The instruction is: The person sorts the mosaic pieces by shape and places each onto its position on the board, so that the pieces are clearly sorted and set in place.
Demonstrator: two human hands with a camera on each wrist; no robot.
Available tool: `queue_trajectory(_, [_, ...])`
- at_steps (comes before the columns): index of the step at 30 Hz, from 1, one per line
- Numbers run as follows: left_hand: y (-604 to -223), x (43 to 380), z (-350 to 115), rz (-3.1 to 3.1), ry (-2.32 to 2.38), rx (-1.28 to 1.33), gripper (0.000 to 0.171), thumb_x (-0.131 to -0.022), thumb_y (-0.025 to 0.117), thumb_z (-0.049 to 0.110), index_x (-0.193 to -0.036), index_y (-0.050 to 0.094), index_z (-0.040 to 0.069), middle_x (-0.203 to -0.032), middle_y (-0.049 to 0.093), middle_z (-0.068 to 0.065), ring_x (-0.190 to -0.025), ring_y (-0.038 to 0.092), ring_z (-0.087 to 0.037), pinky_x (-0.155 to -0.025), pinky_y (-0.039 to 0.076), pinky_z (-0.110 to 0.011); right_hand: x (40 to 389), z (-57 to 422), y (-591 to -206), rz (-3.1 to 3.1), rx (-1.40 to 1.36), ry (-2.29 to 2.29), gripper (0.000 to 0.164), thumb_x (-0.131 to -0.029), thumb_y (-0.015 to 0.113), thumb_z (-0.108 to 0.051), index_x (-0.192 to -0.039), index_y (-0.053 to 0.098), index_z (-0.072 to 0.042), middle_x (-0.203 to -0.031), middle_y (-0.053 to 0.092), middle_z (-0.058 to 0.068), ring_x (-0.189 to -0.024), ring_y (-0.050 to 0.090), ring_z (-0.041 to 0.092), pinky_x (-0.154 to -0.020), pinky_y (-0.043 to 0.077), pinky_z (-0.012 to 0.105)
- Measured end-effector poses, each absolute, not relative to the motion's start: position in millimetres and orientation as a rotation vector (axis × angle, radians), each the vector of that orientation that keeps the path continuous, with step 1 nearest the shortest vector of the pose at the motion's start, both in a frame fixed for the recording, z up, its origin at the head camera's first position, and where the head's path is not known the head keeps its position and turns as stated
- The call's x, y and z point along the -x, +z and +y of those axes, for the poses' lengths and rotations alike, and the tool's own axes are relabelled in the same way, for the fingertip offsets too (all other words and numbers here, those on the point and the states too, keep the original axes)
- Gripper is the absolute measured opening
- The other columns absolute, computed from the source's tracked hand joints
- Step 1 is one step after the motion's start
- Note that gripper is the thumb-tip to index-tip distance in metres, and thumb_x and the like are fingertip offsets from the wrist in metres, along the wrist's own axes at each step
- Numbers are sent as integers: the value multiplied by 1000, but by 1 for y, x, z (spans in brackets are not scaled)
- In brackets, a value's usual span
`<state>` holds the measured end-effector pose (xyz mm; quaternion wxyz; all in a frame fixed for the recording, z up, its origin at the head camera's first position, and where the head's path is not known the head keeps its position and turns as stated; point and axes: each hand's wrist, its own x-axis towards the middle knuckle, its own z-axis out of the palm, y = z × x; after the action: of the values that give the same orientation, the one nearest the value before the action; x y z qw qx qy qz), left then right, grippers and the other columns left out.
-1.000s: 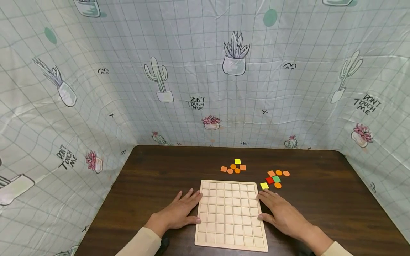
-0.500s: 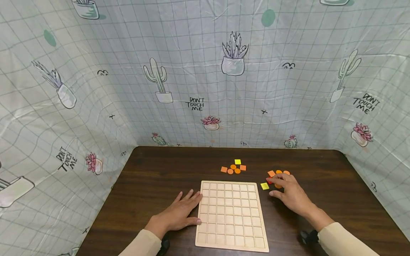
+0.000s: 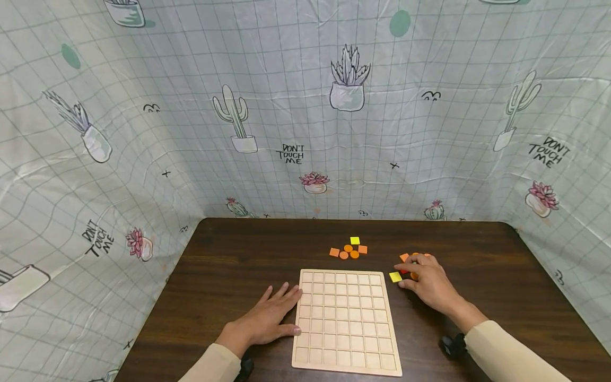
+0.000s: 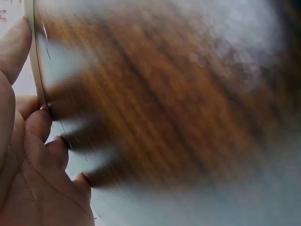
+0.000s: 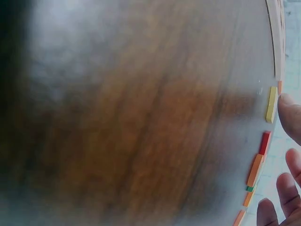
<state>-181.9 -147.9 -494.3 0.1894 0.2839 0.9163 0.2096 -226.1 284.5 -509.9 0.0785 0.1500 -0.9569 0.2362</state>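
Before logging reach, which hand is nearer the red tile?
Right: the right hand partly covers the red tile in the head view; the left hand is across the board, at its left edge.

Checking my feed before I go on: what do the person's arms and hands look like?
The left hand and right hand are ungloved. The left sleeve and right sleeve are plain cream. A black left fitting and right fitting show by the wrists, too small to make out further.

Free gap between piece clusters
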Motion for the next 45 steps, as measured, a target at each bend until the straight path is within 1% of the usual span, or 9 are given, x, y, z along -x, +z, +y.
queue_trajectory(7, [-495, 181, -148, 2587, 594, -794, 87, -101, 66, 52, -168, 29, 11, -175, 25, -5, -164, 16, -31, -132, 7, -61, 231, 284, -513, -2873, -451, 690, 35, -89, 85, -20, -123, 80, -14, -124, 62, 11, -114, 51, 35, -97, 42, 63])
queue_trajectory(11, [-495, 181, -148, 2589, 598, -793, 87, -100, 66, 52, -168, 29, 11, -175, 25, -5, -164, 16, -31, -132, 7, -61, 233, 284, -514, -2879, -459, 682, 34, -90, 85, -19, -123, 80, -13, -123, 63, 12, -113, 51, 35, -96, 42, 63])
queue_trajectory(16, [-496, 182, -149, 2590, 602, -798, 87, -101, 66, 52, -168, 28, 12, -175, 25, -4, -165, 16, -30, -132, 7, -60, 235, 284, -514, -2901, -466, 681, 35, -91, 84, -20, -124, 79, -13, -128, 62, 14, -114, 50, 36, -93, 42, 61])
queue_trajectory(19, [-496, 182, -149, 2585, 607, -798, 87, -100, 66, 53, -169, 28, 13, -175, 25, -4, -165, 16, -30, -132, 7, -60, 235, 283, -514, -2916, -458, 686, 34, -91, 83, -21, -125, 79, -13, -129, 61, 16, -115, 50, 37, -93, 42, 62])
queue_trajectory(23, [-496, 182, -149, 2577, 612, -795, 88, -101, 65, 53, -169, 27, 14, -176, 24, -4, -165, 15, -30, -132, 7, -60, 235, 283, -513, -2915, -452, 707, 34, -90, 84, -20, -122, 80, -12, -125, 63, 15, -112, 51, 36, -92, 42, 64])
queue_trajectory(28, [-496, 183, -149, 2575, 614, -787, 88, -101, 65, 54, -169, 27, 14, -176, 23, -3, -165, 14, -29, -133, 6, -60, 238, 284, -514, -2899, -455, 720, 32, -88, 86, -20, -119, 81, -10, -119, 65, 12, -108, 51, 35, -87, 42, 61])
queue_trajectory(34, [-498, 184, -150, 2583, 604, -792, 88, -100, 65, 54, -169, 27, 14, -176, 23, -3, -165, 14, -29, -132, 6, -60, 239, 283, -515, -2896, -449, 707, 23, -88, 86, -21, -109, 83, -14, -115, 66, 10, -105, 52, 34, -85, 41, 57])
queue_trajectory(41, [-498, 183, -150, 2587, 602, -791, 88, -100, 65, 54, -169, 27, 14, -176, 24, -3, -165, 15, -29, -133, 7, -60, 240, 283, -513, -2903, -463, 683, 19, -87, 87, -22, -105, 83, -16, -118, 63, 12, -108, 50, 36, -90, 40, 57])
queue_trajectory(45, [-498, 183, -149, 2587, 600, -786, 88, -100, 65, 54, -169, 27, 14, -176, 24, -3, -165, 15, -29, -133, 7, -60, 240, 282, -510, -2887, -477, 705, 19, -89, 86, -22, -106, 81, -17, -127, 65, 17, -117, 52, 43, -96, 40, 64])
